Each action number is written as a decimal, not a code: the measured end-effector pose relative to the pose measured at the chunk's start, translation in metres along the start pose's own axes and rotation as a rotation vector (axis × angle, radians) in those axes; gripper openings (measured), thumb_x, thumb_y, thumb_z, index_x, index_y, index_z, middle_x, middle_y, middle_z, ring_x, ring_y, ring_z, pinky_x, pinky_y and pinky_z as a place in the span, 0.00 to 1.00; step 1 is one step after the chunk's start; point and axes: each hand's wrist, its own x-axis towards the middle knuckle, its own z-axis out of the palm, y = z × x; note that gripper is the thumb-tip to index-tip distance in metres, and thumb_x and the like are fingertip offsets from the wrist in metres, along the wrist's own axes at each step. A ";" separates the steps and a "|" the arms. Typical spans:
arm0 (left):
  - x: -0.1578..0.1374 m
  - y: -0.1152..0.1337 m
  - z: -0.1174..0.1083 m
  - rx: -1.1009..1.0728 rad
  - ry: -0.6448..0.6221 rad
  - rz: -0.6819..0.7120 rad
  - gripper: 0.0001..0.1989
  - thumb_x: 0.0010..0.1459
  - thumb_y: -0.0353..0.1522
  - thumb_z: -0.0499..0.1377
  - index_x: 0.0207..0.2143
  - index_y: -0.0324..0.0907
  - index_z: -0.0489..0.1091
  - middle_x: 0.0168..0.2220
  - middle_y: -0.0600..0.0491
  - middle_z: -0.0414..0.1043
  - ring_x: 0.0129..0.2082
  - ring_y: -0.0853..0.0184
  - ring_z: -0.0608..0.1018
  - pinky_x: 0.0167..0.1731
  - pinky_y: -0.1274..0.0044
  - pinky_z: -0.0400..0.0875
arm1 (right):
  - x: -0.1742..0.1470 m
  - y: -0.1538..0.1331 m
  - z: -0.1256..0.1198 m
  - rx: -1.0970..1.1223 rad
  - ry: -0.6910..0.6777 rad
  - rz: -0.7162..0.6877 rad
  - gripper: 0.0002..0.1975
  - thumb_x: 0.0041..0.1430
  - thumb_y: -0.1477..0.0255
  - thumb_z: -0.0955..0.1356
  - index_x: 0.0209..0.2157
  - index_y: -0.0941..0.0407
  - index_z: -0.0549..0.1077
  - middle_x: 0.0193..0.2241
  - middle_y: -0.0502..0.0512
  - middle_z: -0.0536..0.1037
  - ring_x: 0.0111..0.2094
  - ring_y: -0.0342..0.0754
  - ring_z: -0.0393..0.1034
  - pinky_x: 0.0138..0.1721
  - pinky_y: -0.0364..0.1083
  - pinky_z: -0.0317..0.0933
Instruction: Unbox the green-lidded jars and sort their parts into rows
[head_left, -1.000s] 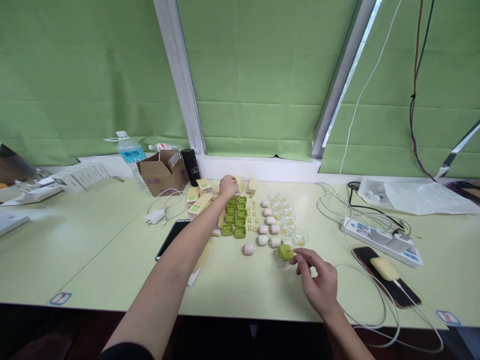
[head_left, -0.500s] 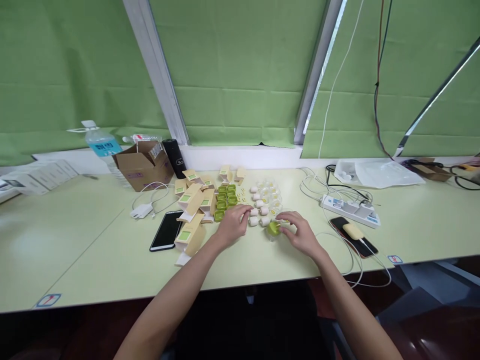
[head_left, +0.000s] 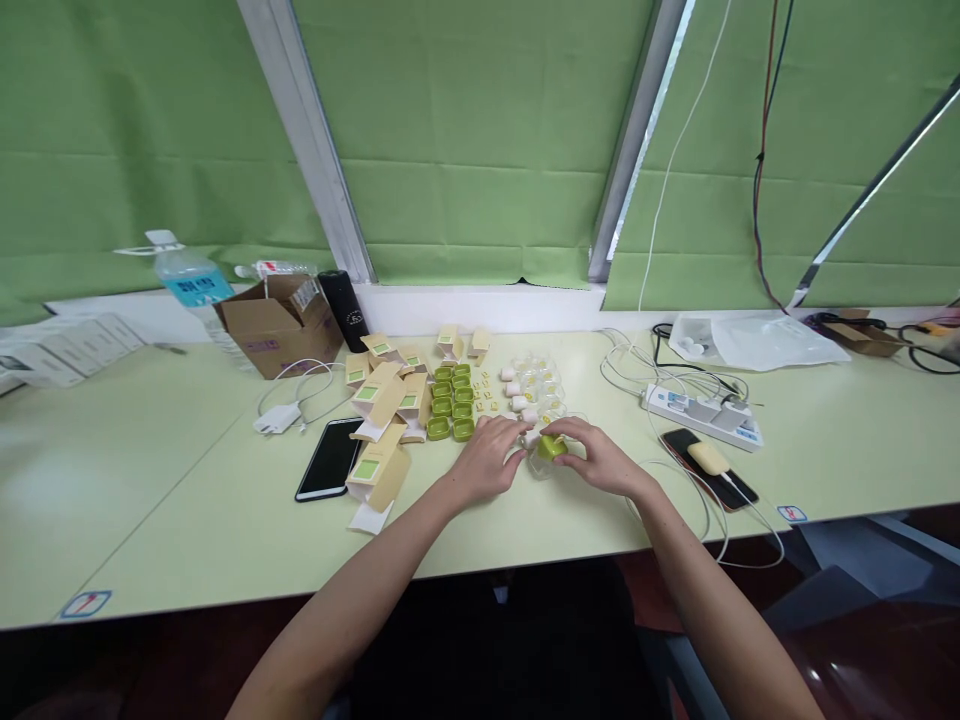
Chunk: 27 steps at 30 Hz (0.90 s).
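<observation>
My right hand [head_left: 596, 458] grips a small green case [head_left: 551, 447] just above the table. My left hand [head_left: 487, 460] is beside it, its fingertips at a small pale piece next to the green case; whether it grips that piece I cannot tell. Behind the hands lie a cluster of green cases [head_left: 450, 397], several pale pink earbud cases [head_left: 519, 402], clear plastic shells [head_left: 541, 383] and tiny yellow parts [head_left: 486, 392]. Tan cardboard boxes with green labels [head_left: 382, 410] are heaped to the left.
A black phone [head_left: 328, 457] and a white charger [head_left: 274, 420] lie at the left. A brown carton [head_left: 279, 325], water bottle [head_left: 186, 281] and black cylinder [head_left: 342, 306] stand behind. At the right are a power strip [head_left: 703, 414], cables, a phone with a yellow case [head_left: 709, 462] and a plastic bag [head_left: 757, 343].
My left hand drew back from the far boxes and came next to my right hand. My right hand lifted the green case slightly. The view shifted to the right.
</observation>
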 end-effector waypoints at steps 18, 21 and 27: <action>0.001 0.019 0.010 -0.132 -0.082 -0.133 0.33 0.61 0.40 0.64 0.65 0.46 0.55 0.52 0.45 0.75 0.51 0.52 0.77 0.54 0.58 0.66 | 0.005 -0.005 0.012 0.152 0.045 0.020 0.19 0.64 0.69 0.68 0.56 0.49 0.73 0.54 0.59 0.75 0.51 0.54 0.72 0.50 0.55 0.71; 0.000 0.020 0.009 -0.088 -0.065 -0.127 0.33 0.63 0.39 0.62 0.66 0.44 0.54 0.51 0.45 0.76 0.53 0.50 0.76 0.53 0.58 0.65 | 0.004 -0.008 0.006 0.162 0.094 0.003 0.18 0.64 0.68 0.68 0.55 0.49 0.74 0.54 0.60 0.75 0.53 0.55 0.72 0.51 0.55 0.70; -0.002 0.016 0.005 0.022 -0.065 -0.082 0.29 0.59 0.32 0.62 0.62 0.43 0.61 0.56 0.43 0.74 0.56 0.50 0.75 0.58 0.59 0.63 | 0.010 -0.003 -0.003 0.528 0.366 0.079 0.22 0.61 0.59 0.72 0.54 0.51 0.73 0.40 0.55 0.80 0.36 0.50 0.76 0.42 0.54 0.73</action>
